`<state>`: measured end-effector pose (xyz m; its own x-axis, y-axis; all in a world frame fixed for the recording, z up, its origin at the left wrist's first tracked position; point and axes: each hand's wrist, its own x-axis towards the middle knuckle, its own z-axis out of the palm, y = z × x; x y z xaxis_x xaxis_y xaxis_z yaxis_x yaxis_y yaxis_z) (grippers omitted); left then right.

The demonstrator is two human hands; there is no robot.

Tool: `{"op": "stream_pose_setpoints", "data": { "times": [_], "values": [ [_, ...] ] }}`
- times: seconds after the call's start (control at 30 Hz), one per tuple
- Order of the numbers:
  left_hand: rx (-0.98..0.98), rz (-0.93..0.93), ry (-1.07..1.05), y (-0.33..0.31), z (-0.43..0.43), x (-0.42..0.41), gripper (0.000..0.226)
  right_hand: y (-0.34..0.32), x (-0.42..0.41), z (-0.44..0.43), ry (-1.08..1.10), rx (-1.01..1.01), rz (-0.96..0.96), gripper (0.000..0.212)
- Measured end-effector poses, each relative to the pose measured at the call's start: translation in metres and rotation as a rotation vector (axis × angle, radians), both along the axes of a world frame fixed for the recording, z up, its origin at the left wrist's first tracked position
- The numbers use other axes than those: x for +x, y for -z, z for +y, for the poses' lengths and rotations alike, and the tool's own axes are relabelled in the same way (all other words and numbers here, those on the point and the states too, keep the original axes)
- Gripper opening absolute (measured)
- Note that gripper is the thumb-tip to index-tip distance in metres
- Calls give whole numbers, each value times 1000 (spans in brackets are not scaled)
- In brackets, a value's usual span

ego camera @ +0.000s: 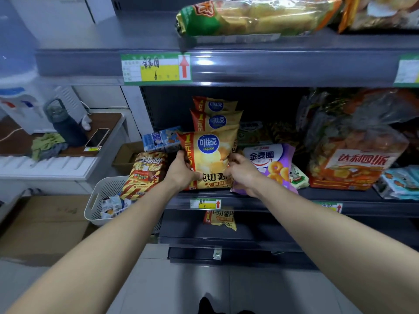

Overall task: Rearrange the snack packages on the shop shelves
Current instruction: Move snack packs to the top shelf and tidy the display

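Hands reach forward from two bare forearms toward the middle shelf (340, 196) of a dark grey shop rack. The left hand (181, 171) grips the left edge of a yellow and orange potato chip bag (209, 159), with fingers curled around the side. The right hand (241, 169) pinches the same bag along its right edge, its fingers bent against the packet. This chip bag stands upright at the front of the middle shelf, first in a row, with two matching chip bags (215, 118) standing behind it. Just left of it, a red and gold striped snack bag (144, 175) leans at the shelf's left end, and a blue and white carton pack (161, 139) sits behind that. Just right of the held bag lies a purple and white bag of ring snacks (272, 164), partly beneath the right wrist. Farther right stands a large clear bag of orange-labelled cakes (353, 155). On the shelf above lies a long green and yellow snack bag (249, 17), over a green and yellow price tag (156, 68) with a red arrow. On the lower shelf another chip packet (221, 219) shows only in part. A white slotted basket (104, 198) holding small packets stands left of the rack, near a side table with a phone (97, 138) and a dark bottle (65, 123).
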<state>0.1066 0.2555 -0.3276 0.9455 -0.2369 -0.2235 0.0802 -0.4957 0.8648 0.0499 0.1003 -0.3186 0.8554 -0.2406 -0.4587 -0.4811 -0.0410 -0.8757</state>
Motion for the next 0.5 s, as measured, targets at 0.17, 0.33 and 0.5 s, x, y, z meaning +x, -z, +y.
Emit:
{"op": "stream_pose_setpoints", "data": {
  "times": [0.17, 0.33, 0.5],
  "values": [
    [-1, 4, 42, 0, 2, 1, 60, 6, 2, 5, 21, -89, -22, 69],
    [-37, -8, 16, 2, 2, -2, 55, 2, -3, 8, 27, -189, -1, 63],
    [-17, 14, -4, 4, 5, -8, 59, -4, -10, 7, 27, -215, 17, 59]
  ]
}}
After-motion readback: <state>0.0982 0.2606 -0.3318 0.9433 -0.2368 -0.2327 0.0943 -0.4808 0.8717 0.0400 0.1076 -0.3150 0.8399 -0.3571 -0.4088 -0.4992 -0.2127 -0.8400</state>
